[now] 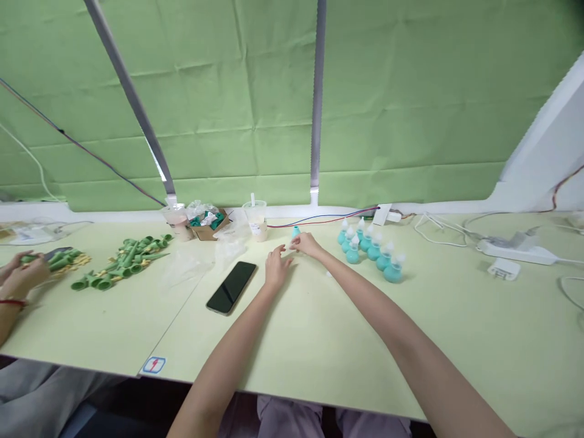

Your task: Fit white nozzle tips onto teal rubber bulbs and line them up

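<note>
My left hand (277, 267) hovers just over the table with its fingers apart and curved, nothing visible in them. Beside it, my right hand (306, 244) has its thumb and fingers pinched together; what they hold, if anything, is too small to make out. A small teal bottle-shaped piece (295, 231) shows right behind the right fingers, its lower part hidden by them. To the right stand several round teal pots with white flame-shaped tips (374, 250), grouped in rows. A black phone (232, 287) lies left of my left hand.
Behind are a lidless plastic cup (256, 222), a small cardboard box (210, 230) and clear plastic bags (230, 246). At left, a co-worker's hands (27, 277) work near green cone-shaped parts (130, 258). A power strip (520, 249) and cables lie right.
</note>
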`<state>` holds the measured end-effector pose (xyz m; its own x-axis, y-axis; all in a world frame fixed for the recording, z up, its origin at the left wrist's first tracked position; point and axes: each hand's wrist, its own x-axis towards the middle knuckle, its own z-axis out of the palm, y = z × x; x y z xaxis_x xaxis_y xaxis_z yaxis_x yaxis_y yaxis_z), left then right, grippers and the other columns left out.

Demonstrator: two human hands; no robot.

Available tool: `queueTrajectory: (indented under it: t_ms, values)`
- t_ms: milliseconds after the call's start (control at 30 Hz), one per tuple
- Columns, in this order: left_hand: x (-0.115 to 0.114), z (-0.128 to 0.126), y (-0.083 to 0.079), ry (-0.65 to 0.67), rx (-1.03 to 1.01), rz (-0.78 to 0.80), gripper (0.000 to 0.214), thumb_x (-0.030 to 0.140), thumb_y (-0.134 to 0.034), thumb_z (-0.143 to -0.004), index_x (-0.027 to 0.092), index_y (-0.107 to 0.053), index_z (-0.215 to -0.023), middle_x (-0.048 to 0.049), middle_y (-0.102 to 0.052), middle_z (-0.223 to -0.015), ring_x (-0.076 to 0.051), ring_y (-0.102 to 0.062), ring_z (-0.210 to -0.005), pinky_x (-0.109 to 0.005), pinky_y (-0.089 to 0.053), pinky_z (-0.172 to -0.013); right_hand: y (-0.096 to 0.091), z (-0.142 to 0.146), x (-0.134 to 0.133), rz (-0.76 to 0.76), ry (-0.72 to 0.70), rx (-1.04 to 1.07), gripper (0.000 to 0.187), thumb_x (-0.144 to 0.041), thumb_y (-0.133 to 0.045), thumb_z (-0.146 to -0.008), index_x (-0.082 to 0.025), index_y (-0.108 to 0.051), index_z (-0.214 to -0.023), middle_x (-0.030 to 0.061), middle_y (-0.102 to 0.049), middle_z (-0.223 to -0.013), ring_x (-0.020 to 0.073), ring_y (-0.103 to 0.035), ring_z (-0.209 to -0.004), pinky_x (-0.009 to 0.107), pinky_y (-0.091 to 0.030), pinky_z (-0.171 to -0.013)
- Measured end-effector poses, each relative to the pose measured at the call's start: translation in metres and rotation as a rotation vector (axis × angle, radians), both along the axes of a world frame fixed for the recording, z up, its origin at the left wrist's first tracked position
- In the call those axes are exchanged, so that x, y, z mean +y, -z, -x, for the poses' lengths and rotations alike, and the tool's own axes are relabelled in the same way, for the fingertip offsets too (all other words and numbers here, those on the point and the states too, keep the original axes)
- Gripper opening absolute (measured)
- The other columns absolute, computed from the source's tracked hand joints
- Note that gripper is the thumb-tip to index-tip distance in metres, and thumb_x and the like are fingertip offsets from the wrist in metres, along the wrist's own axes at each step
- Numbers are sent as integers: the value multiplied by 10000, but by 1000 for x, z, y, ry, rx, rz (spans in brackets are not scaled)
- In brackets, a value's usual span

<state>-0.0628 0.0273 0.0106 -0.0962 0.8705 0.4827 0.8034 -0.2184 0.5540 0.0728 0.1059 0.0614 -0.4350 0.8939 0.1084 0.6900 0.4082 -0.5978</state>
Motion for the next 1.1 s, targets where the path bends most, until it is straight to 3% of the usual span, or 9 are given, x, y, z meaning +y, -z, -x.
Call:
queueTrajectory:
  t_ms: [100, 200, 300, 433, 567, 800, 933, 1100]
  values:
    - [2, 5, -3, -51, 103, 26, 344, 174, -636, -830, 172, -561, -1167, -74, -653, -1078, -246, -578, -975, -343, -439, -814, 4, 8, 0, 90, -102, 51, 225, -305, -644, -814, -146, -711, -959, 48, -723, -897, 94, -652, -650, 205, -516, -672]
    - [5, 10, -5, -100, 177, 21, 189, 213, -611, -861, 179, -639, -1045, -68, -680, -980, -244, -594, -930, -335, -436, -790, 2, 8, 4, 135, -141, 35, 198, -343, -641, -817, -191, -730, -906, 9, -728, -874, 88, -657, -700, 169, -505, -677]
    - [6, 13, -5, -99, 179, 23, 205, 205, -581, -881, 171, -634, -1076, -71, -678, -972, -228, -603, -898, -324, -438, -792, -4, 0, 13, 57, 26, -75, 196, -329, -585, -860, -228, -713, -969, 16, -714, -980, 117, -664, -818, 190, -500, -748]
    - [6, 13, -3, -78, 137, 25, 237, 180, -528, -902, 153, -598, -1127, -86, -662, -992, -223, -596, -897, -328, -437, -809, -6, -13, 27, -96, 331, -197, 343, -105, -394, -902, -138, -609, -1167, 174, -579, -1236, 250, -559, -1137, 368, -441, -935]
    - [4, 11, -3, -47, 72, 14, 252, 173, -502, -909, 181, -553, -1155, -74, -643, -914, -225, -584, -899, -328, -439, -787, 1, -21, 40, -107, 435, -287, 369, -22, -406, -846, -86, -609, -1148, 233, -554, -1222, 297, -522, -1179, 394, -439, -934]
    - [5, 10, -2, 38, -10, -26, 186, 176, -508, -898, 206, -508, -1081, -51, -622, -935, -214, -562, -905, -326, -429, -780, 14, -25, 60, -71, 422, -345, 309, -66, -465, -851, -119, -643, -1097, 187, -625, -1122, 241, -609, -1056, 300, -475, -835]
    - [5, 10, -1, 60, -17, -24, 169, 184, -524, -896, 203, -523, -1064, -57, -620, -946, -217, -554, -906, -328, -426, -782, 15, -31, 65, -70, 364, -365, 245, -138, -557, -833, -139, -670, -1051, 157, -654, -1082, 227, -626, -1012, 287, -474, -814]
    - [4, 8, -2, 83, -5, -12, 156, 180, -558, -878, 190, -566, -1034, -65, -631, -962, -220, -545, -894, -328, -427, -773, 16, -33, 63, -102, 323, -369, 213, -94, -527, -824, -113, -699, -948, 168, -672, -1031, 226, -636, -975, 294, -461, -824]
